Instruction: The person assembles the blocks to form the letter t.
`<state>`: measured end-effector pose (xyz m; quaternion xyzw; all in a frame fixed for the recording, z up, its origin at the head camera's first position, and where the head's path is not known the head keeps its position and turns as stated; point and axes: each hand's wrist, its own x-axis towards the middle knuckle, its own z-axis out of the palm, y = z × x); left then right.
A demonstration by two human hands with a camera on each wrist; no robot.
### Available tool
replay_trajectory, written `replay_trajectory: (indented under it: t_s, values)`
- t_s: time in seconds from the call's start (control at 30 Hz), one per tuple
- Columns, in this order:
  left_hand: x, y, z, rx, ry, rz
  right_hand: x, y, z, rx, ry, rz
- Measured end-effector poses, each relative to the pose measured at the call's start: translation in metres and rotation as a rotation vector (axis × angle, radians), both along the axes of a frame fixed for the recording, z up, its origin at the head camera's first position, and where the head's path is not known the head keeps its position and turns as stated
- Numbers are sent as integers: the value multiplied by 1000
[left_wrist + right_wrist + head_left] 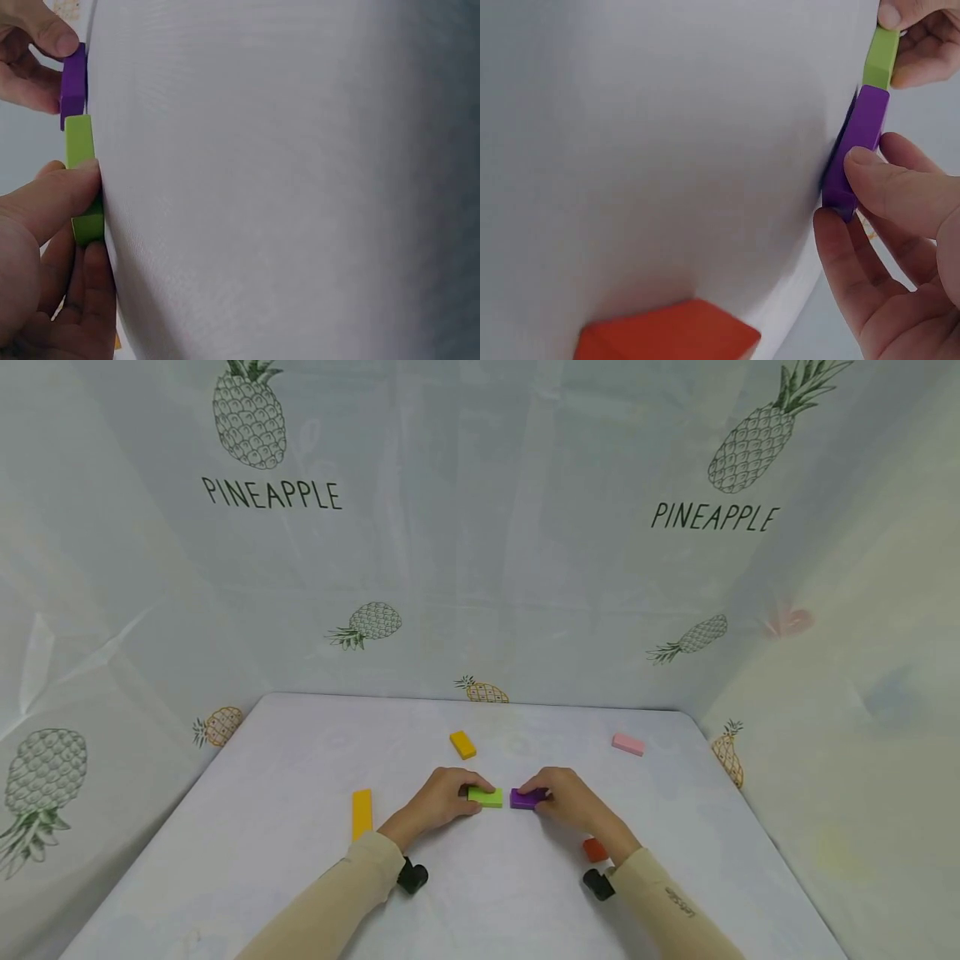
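My left hand (444,797) pinches a lime green block (491,797) between thumb and fingers, near the middle of the table. Across from it, my right hand (568,799) grips a purple block (523,799) the same way. Lying end to end, the two blocks have a small gap between them in the head view. In the left wrist view the thumb presses the side of the green block (79,142). The right wrist view has the thumb on the purple block (866,124), with a dark shadow along its table side.
A long orange-yellow block (362,812) lies left of my left hand. Farther back are a small yellow block (462,745) and a pink block (628,744). By my right wrist sits a red block (595,850). A pineapple-print cloth (465,560) hangs behind the white table (300,752).
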<state>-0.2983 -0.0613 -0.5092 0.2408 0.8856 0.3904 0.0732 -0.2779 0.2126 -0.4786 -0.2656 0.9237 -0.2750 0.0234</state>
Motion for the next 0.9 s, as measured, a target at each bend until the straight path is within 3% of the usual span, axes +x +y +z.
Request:
replay_trajectory:
  t_s: [0.27, 0.9]
  values:
    - [0, 0, 1, 5, 56, -26, -1, -5, -2, 2, 10, 3]
    - [0, 0, 0, 6, 64, -26, -1, -11, -4, -12, 36, 10]
